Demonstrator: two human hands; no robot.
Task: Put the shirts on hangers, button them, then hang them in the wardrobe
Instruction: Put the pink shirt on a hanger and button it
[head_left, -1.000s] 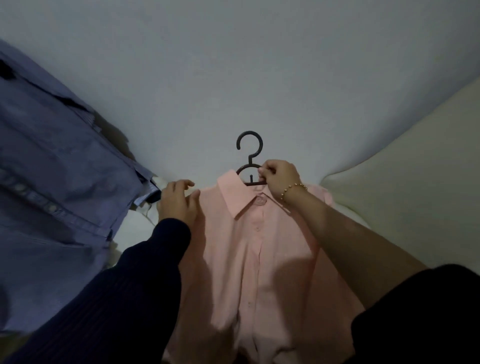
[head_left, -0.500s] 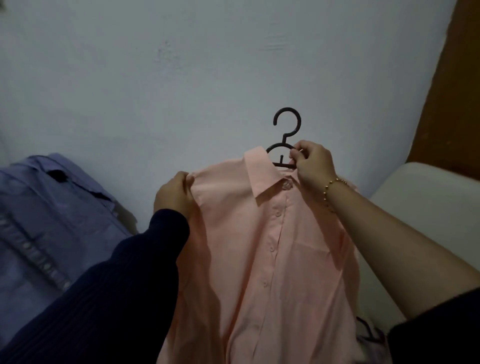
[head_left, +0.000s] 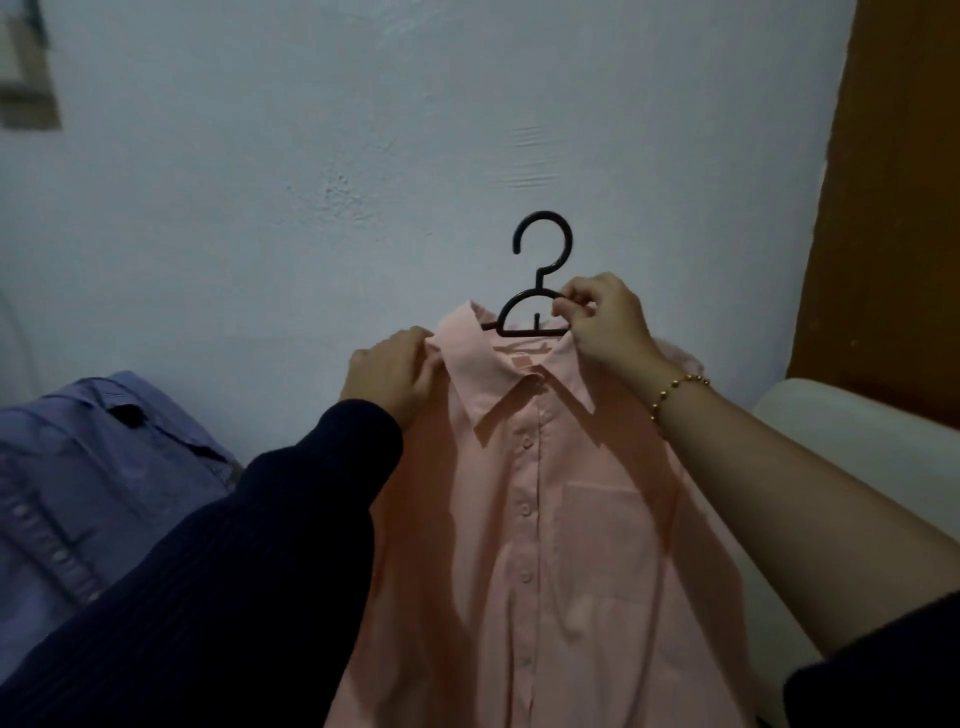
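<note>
A blue shirt (head_left: 104, 467) is seen lying at 8 o'clock, probably queued up for later. The pink shirt (head_left: 545, 519) is gripped at its 10 o'clock shoulder by the left hand (head_left: 389, 374), likely to stop slipping. The hanger (head_left: 540, 270) poking out at 12 is pinched by the right hand (head_left: 602, 322), so the hook's free for hanging.

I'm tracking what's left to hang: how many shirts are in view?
2: a pink shirt on the hanger, held up in the middle, and a blue shirt lying at the left. Others may be hidden behind it.
</note>
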